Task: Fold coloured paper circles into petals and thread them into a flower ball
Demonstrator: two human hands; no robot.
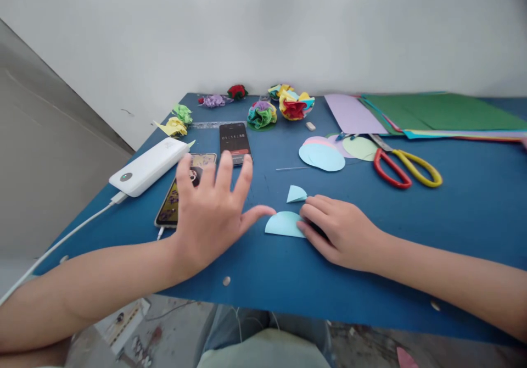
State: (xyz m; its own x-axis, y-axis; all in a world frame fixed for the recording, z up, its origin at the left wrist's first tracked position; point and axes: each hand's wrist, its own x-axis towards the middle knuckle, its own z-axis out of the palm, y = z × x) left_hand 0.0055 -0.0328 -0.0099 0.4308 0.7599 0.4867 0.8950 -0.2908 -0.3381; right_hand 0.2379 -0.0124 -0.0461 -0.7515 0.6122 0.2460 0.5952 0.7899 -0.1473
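Observation:
A light blue paper half-circle (284, 224) lies folded on the blue table. My right hand (340, 230) has its fingers curled over the right end of that half-circle and covers it. Just behind, a smaller light blue folded paper wedge (296, 194) sits close to my right fingertips. My left hand (212, 211) is open, fingers spread, above a phone (168, 208) with a lit screen. The left thumb tip reaches the left part of the half-circle; whether it touches cannot be made out.
A white power bank (150, 166) and a timer phone (234, 140) are at left. Scissors (393, 167), paper circles (321, 154) and coloured sheets (436, 112) lie at right. Crumpled paper flowers (296, 106) stand along the back, and a thin needle-like rod (292, 168) lies mid-table.

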